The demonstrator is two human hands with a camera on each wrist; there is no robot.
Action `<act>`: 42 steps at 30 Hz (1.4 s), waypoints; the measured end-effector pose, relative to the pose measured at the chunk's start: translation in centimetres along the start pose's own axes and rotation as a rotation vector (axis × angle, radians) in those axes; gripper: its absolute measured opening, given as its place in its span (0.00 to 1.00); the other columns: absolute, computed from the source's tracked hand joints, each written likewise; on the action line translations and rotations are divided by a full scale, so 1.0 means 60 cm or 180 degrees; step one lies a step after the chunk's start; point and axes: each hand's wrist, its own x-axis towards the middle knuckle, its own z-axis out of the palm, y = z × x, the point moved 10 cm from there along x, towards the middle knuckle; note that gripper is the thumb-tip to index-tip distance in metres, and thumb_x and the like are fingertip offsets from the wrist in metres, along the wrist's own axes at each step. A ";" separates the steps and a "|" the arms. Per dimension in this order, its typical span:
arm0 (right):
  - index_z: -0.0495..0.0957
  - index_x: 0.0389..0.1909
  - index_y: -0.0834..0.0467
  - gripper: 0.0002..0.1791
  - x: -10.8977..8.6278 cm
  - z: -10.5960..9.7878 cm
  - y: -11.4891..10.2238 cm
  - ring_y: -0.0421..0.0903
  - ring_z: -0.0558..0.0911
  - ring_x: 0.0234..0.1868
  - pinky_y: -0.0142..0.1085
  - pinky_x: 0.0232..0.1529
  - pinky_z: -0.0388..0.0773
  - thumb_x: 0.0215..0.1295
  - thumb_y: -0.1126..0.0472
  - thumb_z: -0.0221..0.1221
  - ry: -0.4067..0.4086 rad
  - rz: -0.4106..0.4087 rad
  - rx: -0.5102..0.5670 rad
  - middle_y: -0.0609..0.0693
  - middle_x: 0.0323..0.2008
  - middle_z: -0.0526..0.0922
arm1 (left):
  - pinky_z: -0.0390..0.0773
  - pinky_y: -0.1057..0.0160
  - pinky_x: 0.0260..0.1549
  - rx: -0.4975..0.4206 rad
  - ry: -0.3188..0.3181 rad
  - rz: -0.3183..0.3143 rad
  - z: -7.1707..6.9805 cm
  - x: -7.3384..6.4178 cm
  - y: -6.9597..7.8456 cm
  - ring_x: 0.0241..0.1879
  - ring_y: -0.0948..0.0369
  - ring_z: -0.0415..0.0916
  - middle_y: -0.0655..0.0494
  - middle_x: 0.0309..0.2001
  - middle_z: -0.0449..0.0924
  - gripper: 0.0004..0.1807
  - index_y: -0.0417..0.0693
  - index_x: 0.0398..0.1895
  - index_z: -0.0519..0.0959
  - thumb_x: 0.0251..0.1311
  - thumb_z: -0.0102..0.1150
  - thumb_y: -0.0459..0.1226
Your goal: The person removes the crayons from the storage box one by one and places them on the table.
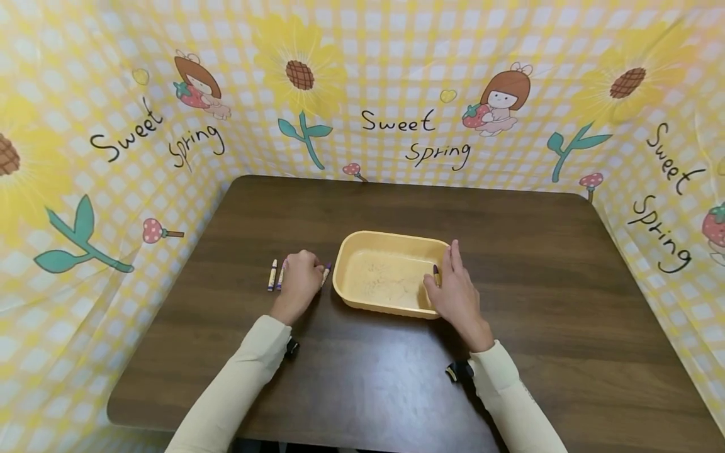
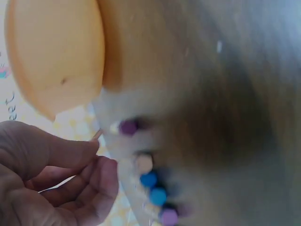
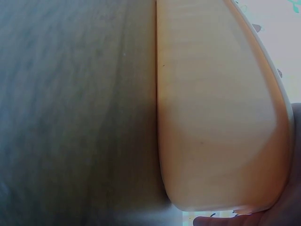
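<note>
My left hand [image 1: 303, 275] is above several crayons on the table, its fingers loosely bent. In the left wrist view, the thumb [image 2: 70, 151] comes close to the fingertips, with no crayon visible between them. Peach [image 2: 145, 163], blue [image 2: 148, 179], teal [image 2: 158, 196] and purple [image 2: 169, 216] crayons stand in a row, while a dark purple crayon [image 2: 128, 126] lies apart, nearer the tray. My right hand [image 1: 454, 292] holds the right end of the yellow tray [image 1: 391, 236], thumb inside and fingers along the outside. Beside that thumb shows a dark-tipped crayon [image 1: 436, 272].
The brown wooden table [image 1: 362, 371] carries the tray near its middle. A white-tipped crayon [image 1: 272, 275] is at the row's left end. A yellow checked cloth [image 1: 391, 50] with flowers and lettering surrounds the table's back and sides.
</note>
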 end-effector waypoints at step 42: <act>0.46 0.81 0.61 0.46 -0.001 -0.005 0.003 0.63 0.72 0.67 0.63 0.52 0.77 0.69 0.47 0.54 0.0185 -0.0027 -0.0011 0.51 0.83 0.38 | 0.64 0.75 0.19 -0.0628 -0.0993 0.0694 0.162 0.025 0.290 0.17 0.69 0.68 0.53 0.23 0.88 0.10 0.43 0.22 0.90 0.60 0.67 0.35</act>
